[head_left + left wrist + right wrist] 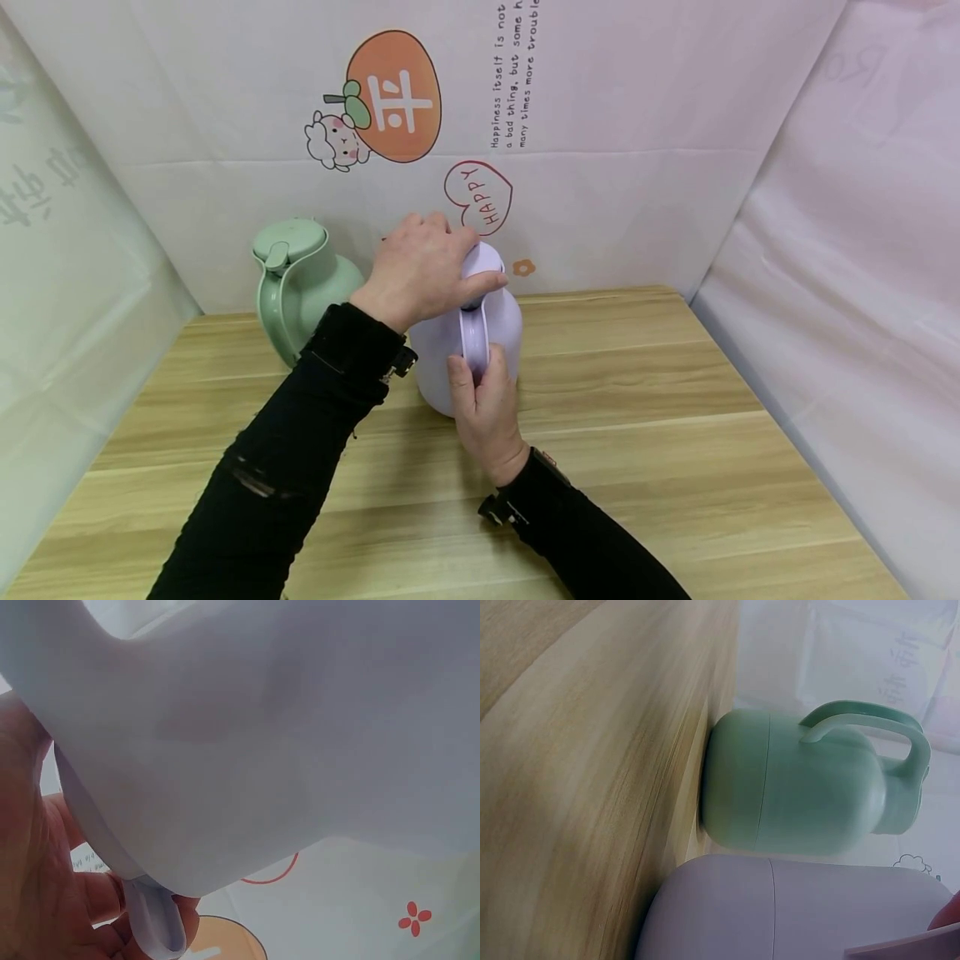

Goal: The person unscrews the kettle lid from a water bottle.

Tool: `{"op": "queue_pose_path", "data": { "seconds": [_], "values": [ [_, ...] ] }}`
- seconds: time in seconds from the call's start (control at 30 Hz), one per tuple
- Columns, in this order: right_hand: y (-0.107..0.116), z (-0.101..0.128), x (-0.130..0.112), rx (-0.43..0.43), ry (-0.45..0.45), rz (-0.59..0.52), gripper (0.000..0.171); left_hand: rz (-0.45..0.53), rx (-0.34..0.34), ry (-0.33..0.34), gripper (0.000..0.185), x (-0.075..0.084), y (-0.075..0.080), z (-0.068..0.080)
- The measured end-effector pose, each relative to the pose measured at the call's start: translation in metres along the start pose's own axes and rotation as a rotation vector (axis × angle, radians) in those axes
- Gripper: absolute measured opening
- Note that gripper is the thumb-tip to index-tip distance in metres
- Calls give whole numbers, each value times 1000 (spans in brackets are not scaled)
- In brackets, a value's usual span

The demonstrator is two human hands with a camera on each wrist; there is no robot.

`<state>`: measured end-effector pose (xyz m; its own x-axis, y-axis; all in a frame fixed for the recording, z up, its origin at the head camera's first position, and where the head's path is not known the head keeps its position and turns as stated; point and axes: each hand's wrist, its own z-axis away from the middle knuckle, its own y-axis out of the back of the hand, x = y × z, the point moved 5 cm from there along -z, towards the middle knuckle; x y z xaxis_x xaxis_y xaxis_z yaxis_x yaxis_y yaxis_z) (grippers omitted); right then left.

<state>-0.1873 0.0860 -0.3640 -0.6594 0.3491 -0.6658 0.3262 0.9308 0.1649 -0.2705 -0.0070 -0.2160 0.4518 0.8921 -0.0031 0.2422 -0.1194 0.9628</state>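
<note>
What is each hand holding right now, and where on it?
Both hold the lilac jug: the left hand grips its lid, the right hand grips its handle.

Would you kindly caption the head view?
Left hand grips lilac jug's lid; right hand holds its handle.

Upright lilac jug [465,342] on wooden table, lid apparently on, handle toward the camera.

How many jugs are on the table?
2: a pale lilac plastic jug mid-table, gripped by both hands, and a mint green plastic jug behind it to the left, by the backdrop.
</note>
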Motion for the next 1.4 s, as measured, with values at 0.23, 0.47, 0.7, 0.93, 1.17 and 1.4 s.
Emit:
{"op": "queue_pose_path", "data": {
  "seconds": [0.23,0.47,0.7,0.93,1.17,1.4],
  "values": [
    [0,0,0,-1,8,2,47,-7,17,9,72,2,1,0],
    [0,0,-1,-4,3,-3,45,-24,10,10,74,2,1,1],
    [1,1,0,-6,0,-11,44,-57,18,-19,70,4,2,3],
    [1,1,0,-4,3,-12,43,-80,36,-9,68,7,4,5],
    [1,0,0,-5,8,-15,43,-98,40,24,68,10,6,5],
    [1,1,0,-3,7,-4,44,-99,49,52,70,10,8,7]
  ]
}}
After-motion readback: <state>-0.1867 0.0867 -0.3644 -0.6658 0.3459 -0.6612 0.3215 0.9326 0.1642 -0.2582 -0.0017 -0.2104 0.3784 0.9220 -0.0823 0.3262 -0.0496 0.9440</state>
